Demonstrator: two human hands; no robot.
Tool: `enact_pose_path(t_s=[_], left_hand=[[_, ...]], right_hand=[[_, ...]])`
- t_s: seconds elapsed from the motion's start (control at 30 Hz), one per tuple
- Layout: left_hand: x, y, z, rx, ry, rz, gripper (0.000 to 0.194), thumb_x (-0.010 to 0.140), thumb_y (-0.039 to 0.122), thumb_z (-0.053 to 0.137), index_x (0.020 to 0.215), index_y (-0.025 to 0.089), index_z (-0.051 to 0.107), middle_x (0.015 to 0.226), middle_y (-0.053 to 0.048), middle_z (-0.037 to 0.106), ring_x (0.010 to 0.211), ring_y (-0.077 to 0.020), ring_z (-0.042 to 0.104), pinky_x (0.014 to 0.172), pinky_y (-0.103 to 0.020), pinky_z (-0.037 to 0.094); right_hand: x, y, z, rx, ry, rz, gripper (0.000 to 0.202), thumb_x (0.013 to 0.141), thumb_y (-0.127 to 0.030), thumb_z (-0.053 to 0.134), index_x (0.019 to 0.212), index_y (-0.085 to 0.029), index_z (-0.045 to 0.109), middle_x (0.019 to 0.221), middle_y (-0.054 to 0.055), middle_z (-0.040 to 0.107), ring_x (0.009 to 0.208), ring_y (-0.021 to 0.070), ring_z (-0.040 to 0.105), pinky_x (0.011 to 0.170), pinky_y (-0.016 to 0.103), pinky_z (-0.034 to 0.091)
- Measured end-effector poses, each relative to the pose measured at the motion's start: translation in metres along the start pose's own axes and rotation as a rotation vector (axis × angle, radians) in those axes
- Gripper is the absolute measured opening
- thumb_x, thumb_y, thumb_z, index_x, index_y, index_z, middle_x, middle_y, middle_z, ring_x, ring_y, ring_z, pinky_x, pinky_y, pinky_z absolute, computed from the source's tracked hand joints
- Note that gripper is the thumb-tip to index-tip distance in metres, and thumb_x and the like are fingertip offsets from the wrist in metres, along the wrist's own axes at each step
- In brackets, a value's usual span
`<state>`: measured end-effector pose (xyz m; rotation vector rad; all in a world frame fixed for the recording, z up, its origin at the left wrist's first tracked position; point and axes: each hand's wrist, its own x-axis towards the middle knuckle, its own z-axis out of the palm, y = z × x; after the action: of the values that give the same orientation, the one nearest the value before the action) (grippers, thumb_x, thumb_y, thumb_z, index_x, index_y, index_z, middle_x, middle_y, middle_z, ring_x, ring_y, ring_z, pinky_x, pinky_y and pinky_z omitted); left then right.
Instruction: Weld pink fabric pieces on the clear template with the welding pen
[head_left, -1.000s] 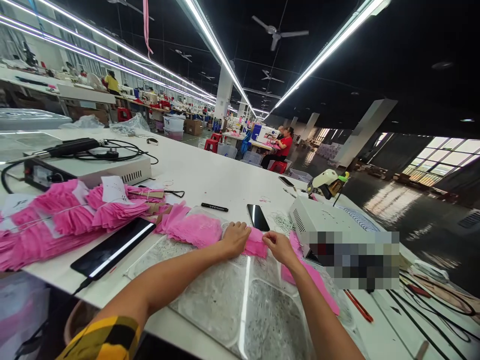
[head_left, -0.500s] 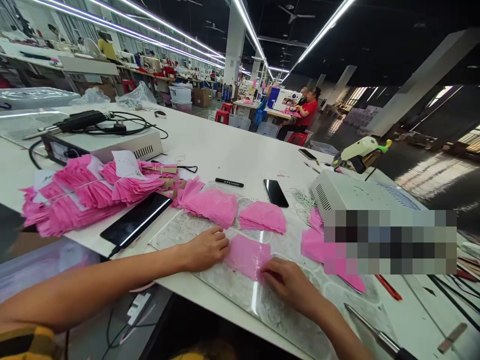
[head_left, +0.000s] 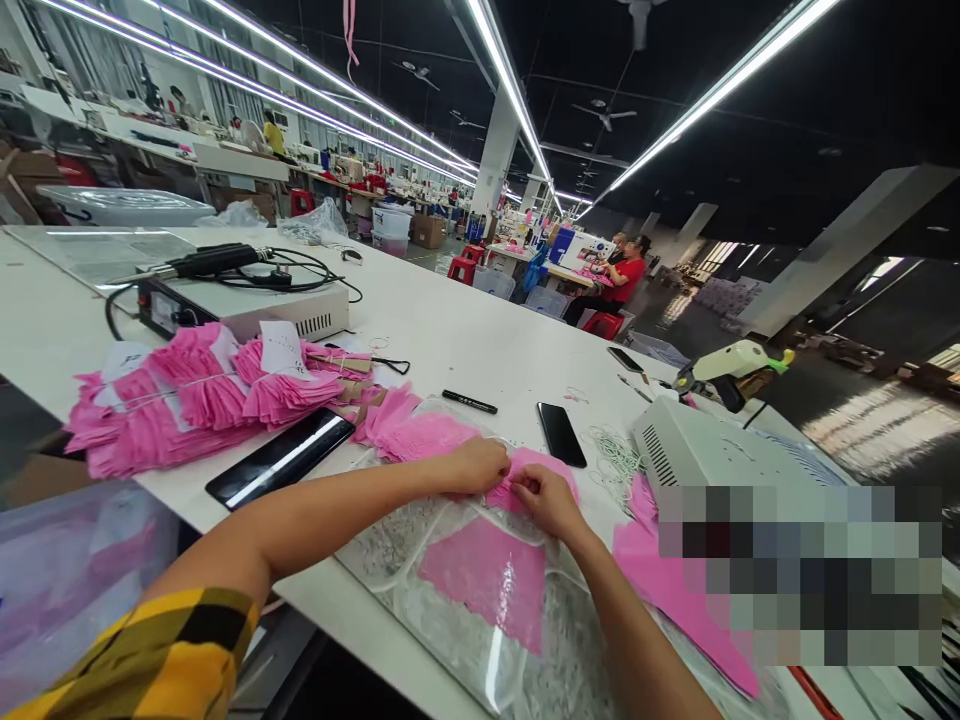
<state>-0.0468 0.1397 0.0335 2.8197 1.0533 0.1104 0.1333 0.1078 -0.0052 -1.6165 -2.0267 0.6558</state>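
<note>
My left hand [head_left: 480, 467] and my right hand [head_left: 547, 498] meet over a small stack of pink fabric pieces [head_left: 501, 498]. The right thumb and fingers pinch at the stack's fabric. The left fingers are closed at its left side, their tips partly hidden. Nearer to me, a single pink fabric piece [head_left: 491, 575] lies flat on a clear, glossy sheet [head_left: 562, 630] with a mottled grey look. A second pink fabric stack [head_left: 424, 437] sits just left of my left hand. Larger pink fabric [head_left: 675, 600] lies to the right of my right forearm.
Tied pink bundles [head_left: 187, 400] and a large black phone [head_left: 281, 455] lie left. A marker [head_left: 469, 401] and smaller phone [head_left: 561, 434] are beyond my hands. A control box with a handheld tool [head_left: 255, 305] stands back left, another box [head_left: 705, 450] right. A co-worker [head_left: 626, 280] sits farther off.
Both hands have moved away from the flat single piece, forward to the small stack behind it. The right hand has released that piece's corner. The camera view has shifted.
</note>
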Motion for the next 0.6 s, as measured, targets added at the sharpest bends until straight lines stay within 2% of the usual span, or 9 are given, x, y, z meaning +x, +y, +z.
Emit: enact_pose_path(t_s=[0.13, 0.33, 0.6], left_hand=[[0.012, -0.009, 0.007, -0.069, -0.055, 0.0, 0.028, 0.096, 0.033, 0.057, 0.118, 0.015, 0.059, 0.117, -0.009, 0.061, 0.099, -0.0199, 0.063, 0.085, -0.04, 0.055], [0.01, -0.021, 0.007, -0.143, -0.125, 0.035, 0.028, 0.096, 0.034, 0.058, 0.117, 0.015, 0.059, 0.115, -0.008, 0.062, 0.098, -0.0199, 0.063, 0.084, -0.039, 0.055], [0.013, -0.022, 0.013, -0.194, -0.081, 0.023, 0.029, 0.096, 0.033, 0.058, 0.118, 0.015, 0.059, 0.118, -0.009, 0.061, 0.1, -0.0206, 0.062, 0.086, -0.041, 0.054]], right_hand=[[0.001, 0.013, 0.001, 0.047, -0.06, 0.024, 0.031, 0.091, -0.04, 0.058, 0.111, -0.016, 0.06, 0.109, 0.006, 0.063, 0.092, 0.0167, 0.063, 0.08, 0.036, 0.055], [0.005, 0.022, 0.0, 0.125, -0.089, 0.052, 0.034, 0.09, -0.041, 0.058, 0.112, -0.016, 0.06, 0.111, 0.006, 0.063, 0.094, 0.0182, 0.063, 0.079, 0.036, 0.056], [0.004, 0.021, 0.002, 0.123, -0.069, 0.019, 0.03, 0.09, -0.039, 0.059, 0.109, -0.015, 0.061, 0.105, 0.005, 0.064, 0.088, 0.0151, 0.063, 0.076, 0.034, 0.055]])
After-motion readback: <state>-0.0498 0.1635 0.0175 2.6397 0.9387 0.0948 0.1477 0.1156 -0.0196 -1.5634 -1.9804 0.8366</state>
